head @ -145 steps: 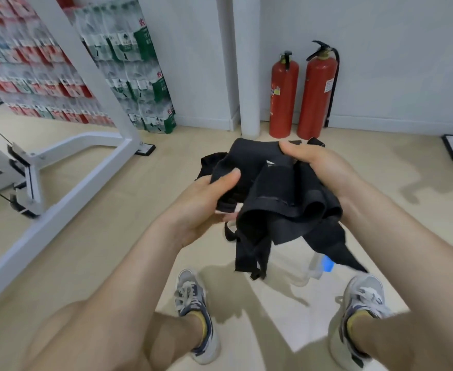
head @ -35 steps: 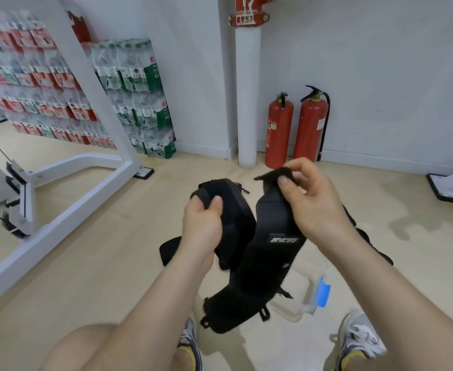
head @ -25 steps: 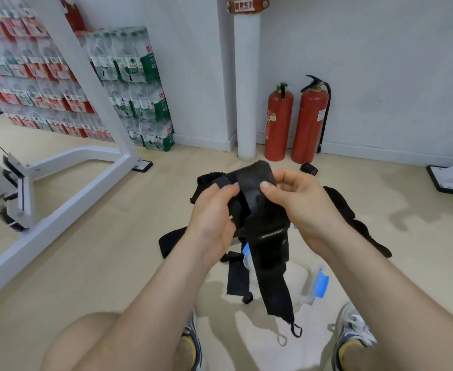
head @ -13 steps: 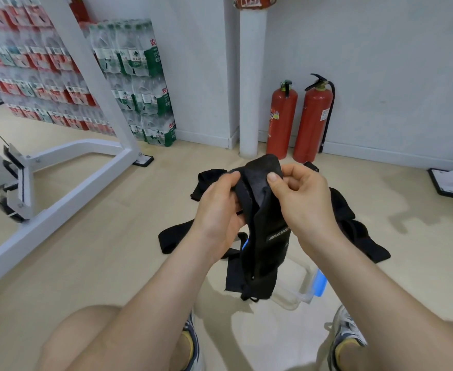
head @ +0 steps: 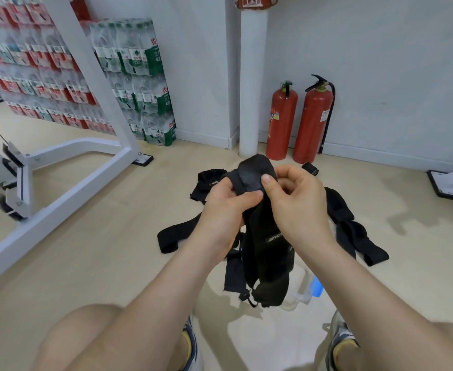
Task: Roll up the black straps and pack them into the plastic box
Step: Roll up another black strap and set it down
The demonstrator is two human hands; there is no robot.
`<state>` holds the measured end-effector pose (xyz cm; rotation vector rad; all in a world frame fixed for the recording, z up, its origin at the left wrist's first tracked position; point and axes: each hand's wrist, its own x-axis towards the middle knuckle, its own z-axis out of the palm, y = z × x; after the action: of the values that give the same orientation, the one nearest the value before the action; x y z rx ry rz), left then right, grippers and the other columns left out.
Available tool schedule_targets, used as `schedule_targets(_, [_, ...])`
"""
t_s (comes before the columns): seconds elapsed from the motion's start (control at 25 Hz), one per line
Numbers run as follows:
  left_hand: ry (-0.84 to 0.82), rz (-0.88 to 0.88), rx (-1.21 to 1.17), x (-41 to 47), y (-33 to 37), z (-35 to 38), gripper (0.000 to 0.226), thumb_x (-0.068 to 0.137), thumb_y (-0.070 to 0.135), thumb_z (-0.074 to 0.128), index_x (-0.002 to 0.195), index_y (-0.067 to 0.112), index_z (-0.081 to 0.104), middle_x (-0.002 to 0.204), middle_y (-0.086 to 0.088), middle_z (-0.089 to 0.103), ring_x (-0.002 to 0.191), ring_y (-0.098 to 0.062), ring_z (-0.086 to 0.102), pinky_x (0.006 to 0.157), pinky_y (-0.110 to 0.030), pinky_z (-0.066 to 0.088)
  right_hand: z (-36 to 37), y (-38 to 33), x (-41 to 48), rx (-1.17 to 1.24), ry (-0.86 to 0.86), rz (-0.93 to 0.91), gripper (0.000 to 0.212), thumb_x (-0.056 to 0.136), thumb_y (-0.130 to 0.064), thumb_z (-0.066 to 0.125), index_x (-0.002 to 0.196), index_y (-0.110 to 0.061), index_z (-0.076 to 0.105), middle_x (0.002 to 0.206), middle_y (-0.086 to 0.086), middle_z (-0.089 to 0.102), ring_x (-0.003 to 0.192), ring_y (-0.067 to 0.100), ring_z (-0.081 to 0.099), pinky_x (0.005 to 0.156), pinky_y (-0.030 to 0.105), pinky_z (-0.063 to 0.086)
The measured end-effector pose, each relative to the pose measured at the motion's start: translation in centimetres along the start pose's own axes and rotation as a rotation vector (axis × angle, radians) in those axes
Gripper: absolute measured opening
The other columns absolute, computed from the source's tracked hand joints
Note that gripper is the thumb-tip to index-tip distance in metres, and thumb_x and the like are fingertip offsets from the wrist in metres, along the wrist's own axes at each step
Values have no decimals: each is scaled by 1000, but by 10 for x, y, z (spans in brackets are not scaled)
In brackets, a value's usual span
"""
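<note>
Now left hand (head: 225, 210) and right hand (head: 297, 207) pinch the black strap (head: 270, 253), top newly folded at 12 o'clock: rolling begins.

One view. The wide-angle camera sits on the person's head, facing forward and down. Left hand (head: 224, 214), right hand (head: 300, 210) and strap (head: 269, 253) lie close, at frame centre. Floor (head: 99, 250) extends ahead to the wall (head: 380, 62) at top.

I read only 农 on the green water packs (head: 154, 49); the white logo on the black strap (head: 262, 261) was unreadable.
</note>
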<state>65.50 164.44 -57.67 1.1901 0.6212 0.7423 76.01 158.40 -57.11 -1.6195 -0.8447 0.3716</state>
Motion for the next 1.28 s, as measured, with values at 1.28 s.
schedule_targets(1.28, [506,436,677,-4,-6,11,18,96,26,61,96,10,52,78,5,62,72,-11,57,67,-32,43,27,8,-19,-79,45,-88,17,100,-23,50,87,-13,54,68,-8,58,67,16,54,64,38,44])
